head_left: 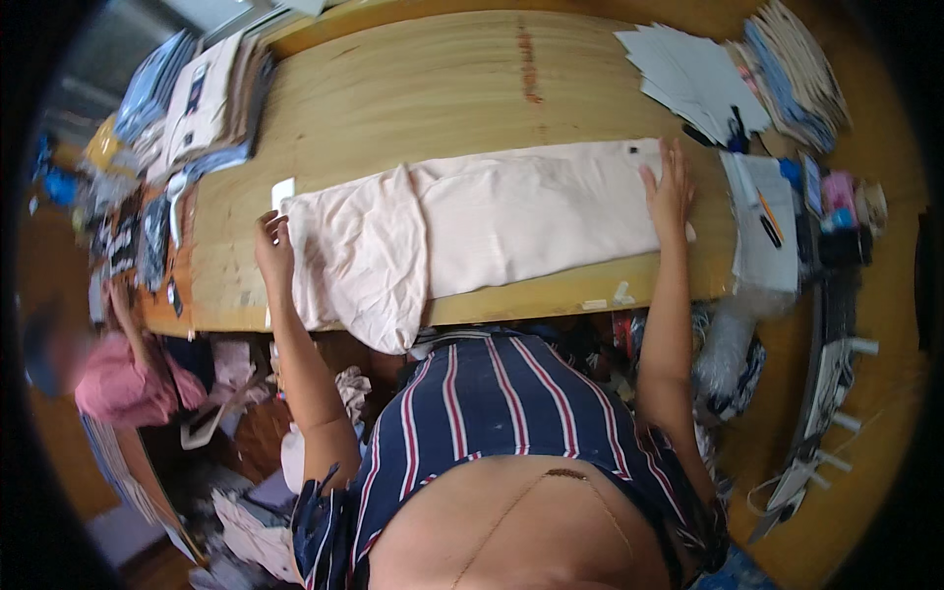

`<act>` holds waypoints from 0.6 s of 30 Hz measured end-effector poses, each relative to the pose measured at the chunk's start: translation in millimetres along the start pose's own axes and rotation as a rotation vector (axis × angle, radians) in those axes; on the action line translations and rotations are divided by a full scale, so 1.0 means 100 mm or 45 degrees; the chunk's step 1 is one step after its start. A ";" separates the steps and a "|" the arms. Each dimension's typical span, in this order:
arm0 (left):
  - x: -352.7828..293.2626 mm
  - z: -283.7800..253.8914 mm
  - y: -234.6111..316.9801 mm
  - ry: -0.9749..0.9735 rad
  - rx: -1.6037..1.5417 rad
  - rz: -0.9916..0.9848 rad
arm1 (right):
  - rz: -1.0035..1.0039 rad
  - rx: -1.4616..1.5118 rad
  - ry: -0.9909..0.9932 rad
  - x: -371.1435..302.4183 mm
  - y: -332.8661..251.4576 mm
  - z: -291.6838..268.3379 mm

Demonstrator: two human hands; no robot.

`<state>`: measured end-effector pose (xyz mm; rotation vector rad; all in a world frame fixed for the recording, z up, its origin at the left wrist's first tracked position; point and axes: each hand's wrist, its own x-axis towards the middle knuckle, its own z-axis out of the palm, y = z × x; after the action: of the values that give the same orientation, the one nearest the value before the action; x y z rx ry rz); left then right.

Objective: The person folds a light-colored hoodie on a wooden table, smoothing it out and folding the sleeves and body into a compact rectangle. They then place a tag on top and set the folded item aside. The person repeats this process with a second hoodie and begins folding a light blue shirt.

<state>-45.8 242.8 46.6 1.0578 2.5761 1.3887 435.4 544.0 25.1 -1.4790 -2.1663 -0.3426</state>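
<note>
The cloth (536, 216) lay smooth at right, not yet at left. The left hand (275, 248) half-curled at its left end, hold unclear; the right hand (670, 199), open, gripped nothing at its right.

Wooden table (393, 88) beneath pink garment (541, 216), papers (683, 74)

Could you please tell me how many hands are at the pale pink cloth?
2: left hand at the left end of the cloth, right hand on its right end.
</note>
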 end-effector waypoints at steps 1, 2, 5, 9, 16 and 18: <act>-0.05 -0.06 -0.02 0.010 0.024 -0.011 | -0.168 -0.066 -0.059 -0.13 0.09 0.13; -0.10 -0.16 -0.07 0.024 0.060 -0.029 | -0.343 -0.120 -0.118 -0.22 0.09 0.22; -0.45 -0.52 -0.28 -0.216 0.132 -0.223 | -0.134 0.087 -0.252 -0.12 -0.30 -0.05; -0.92 -0.56 -0.21 -0.428 0.386 0.077 | -0.666 0.902 -0.371 -0.08 -1.47 -0.44; -0.88 -0.28 -0.26 -0.131 0.482 0.272 | -1.282 1.570 -0.671 -0.66 -2.96 -0.24; -0.87 -0.29 -0.33 -0.048 0.461 0.276 | -0.180 2.029 -1.009 -0.32 -3.17 -0.30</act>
<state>-6.1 159.3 14.9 1.4312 2.8226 0.9356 160.3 383.7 54.5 -0.4459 -1.9168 1.7580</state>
